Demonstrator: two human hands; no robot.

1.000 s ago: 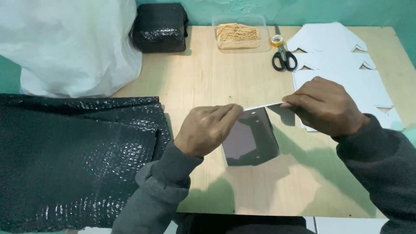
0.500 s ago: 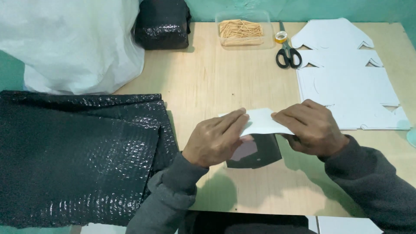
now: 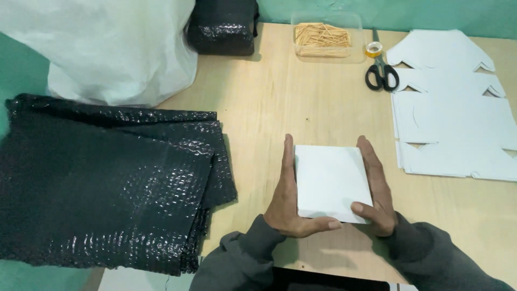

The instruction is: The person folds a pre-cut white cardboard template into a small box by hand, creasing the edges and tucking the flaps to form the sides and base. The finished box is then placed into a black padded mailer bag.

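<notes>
**Squaring up a folded white box between two hands**

Pressing from both sides, the left hand [image 3: 288, 196] and the right hand [image 3: 377, 188] clasp a flat white cardboard box [image 3: 331, 182] at lower centre of the frame, just above the wooden table [image 3: 280, 108]. Fingers lie straight along its side edges; both thumbs hook over the near edge. The step in hand looks like forming the blank into a box. A next move would call for even pressure so the panels stay square. More flat white blanks [image 3: 452, 129] lie at right, black bubble-wrap sheets [image 3: 107, 183] at left, scissors [image 3: 382, 73] at upper right.
</notes>
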